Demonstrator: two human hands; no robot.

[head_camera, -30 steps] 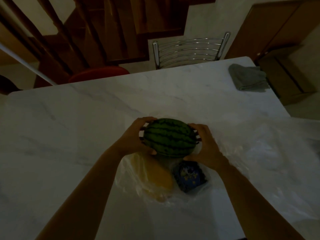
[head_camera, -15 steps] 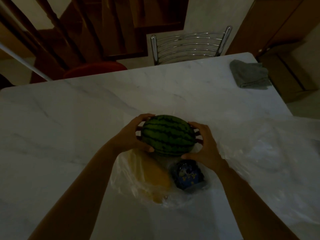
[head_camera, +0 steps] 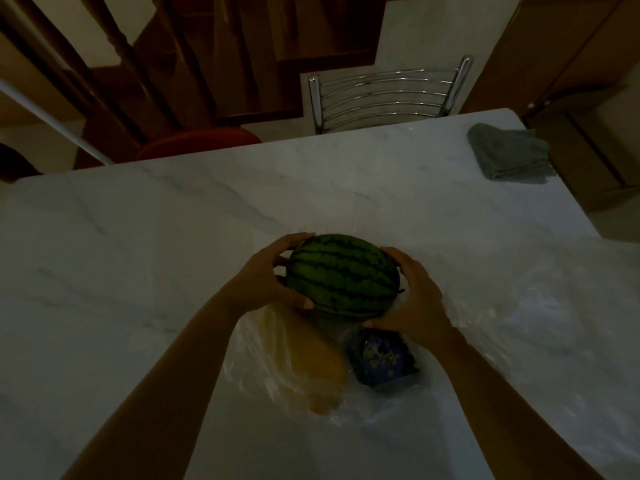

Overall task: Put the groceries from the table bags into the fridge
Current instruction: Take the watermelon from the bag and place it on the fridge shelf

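A small striped green watermelon [head_camera: 341, 275] is held between both hands above the white marble table [head_camera: 173, 237]. My left hand [head_camera: 273, 275] cups its left end, and my right hand [head_camera: 414, 297] cups its right end and underside. Below it lies a clear plastic bag [head_camera: 277, 368] holding a yellow-orange item [head_camera: 317, 368] and a dark blue package [head_camera: 381, 360]. The fridge is out of view.
More crumpled clear plastic [head_camera: 540, 306] spreads over the table's right side. A folded grey cloth [head_camera: 509, 155] lies at the far right corner. A chrome chair [head_camera: 388, 95] and a red seat [head_camera: 201, 142] stand beyond the far edge, with a wooden staircase behind.
Both hands have raised the watermelon a little above the bag, keeping the same grip. The camera view has shifted slightly.
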